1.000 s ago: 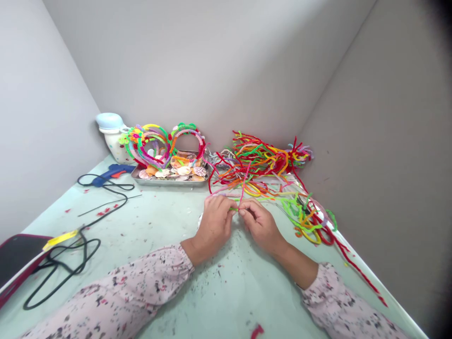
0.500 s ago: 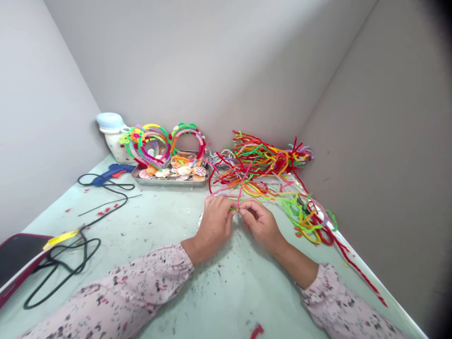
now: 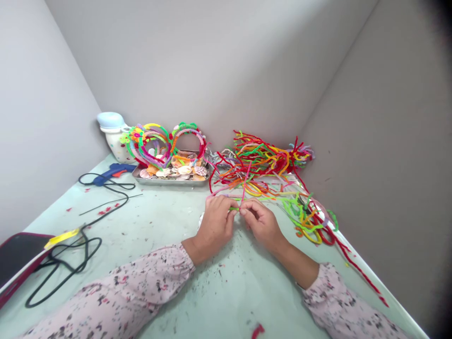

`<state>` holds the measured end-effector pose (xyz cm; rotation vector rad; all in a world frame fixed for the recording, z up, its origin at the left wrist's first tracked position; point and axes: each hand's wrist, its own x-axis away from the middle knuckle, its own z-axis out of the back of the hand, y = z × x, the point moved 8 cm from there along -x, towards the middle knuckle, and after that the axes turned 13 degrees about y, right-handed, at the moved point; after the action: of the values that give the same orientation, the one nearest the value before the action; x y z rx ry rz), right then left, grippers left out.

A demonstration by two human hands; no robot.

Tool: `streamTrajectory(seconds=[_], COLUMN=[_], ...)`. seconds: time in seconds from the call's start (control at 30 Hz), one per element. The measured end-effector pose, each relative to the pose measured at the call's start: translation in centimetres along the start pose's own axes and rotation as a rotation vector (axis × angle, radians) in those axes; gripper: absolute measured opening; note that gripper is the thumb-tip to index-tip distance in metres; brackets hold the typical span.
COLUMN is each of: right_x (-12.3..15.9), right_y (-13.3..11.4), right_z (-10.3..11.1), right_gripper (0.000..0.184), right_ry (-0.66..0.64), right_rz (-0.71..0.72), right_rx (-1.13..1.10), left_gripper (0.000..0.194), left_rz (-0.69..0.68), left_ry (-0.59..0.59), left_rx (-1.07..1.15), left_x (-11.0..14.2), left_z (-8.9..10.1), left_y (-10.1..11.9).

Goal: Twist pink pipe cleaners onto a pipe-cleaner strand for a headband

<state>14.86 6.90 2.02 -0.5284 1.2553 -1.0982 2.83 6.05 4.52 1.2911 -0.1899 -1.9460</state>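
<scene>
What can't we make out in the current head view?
Head view:
Whether the pink stem and green stem are twisted together: fingertips of the left hand and right hand cover the spot.
Whitish thing: mostly behind the left hand.
Red scrap: cut off by bottom edge.
Dark, red-rimmed object: cut off by left edge.
Yellow tag: any print too small to read.
</scene>
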Motion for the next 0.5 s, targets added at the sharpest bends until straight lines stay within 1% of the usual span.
streamTrajectory(seconds=[0.07,0.2,0.23,0.3,0.37,0.5], right_x=[0.0,-0.1,-0.1,0.0,0.0,-0.1], right_y=[-0.2,-0.6,-0.7,-0.9,-1.0,-0.6], right_z=[0.3,1.6,2.1,2.7,2.5,1.2], right_gripper=[0.013,0.024,0.024,0.017,0.011,0.016], right_ry=[0.055,0.228,0.276,0.341,0.320,0.170], right_rz=[0.019,0.069,0.080,0.096,0.100,0.056], right_rx=[-0.019,-0.012,-0.002,0.023,0.056,0.095], left_gripper=[0.017,0.019,0.018,0.016,0.015,0.014], left_rz=[0.011,0.045,0.056,0.089,0.131,0.180], left_ry=[0.007,0.036,0.046,0.065,0.082,0.088], left_rx=[0.015,0.034,0.045,0.072,0.104,0.154], left_x=[0.0,-0.1,-0.2,-0.2,-0.3,-0.3], left_z=[0.2,0.6,0.7,0.9,1.0,1.1], left_y=[0.0,-0.1,-0.2,-0.4,-0.8,-1.0])
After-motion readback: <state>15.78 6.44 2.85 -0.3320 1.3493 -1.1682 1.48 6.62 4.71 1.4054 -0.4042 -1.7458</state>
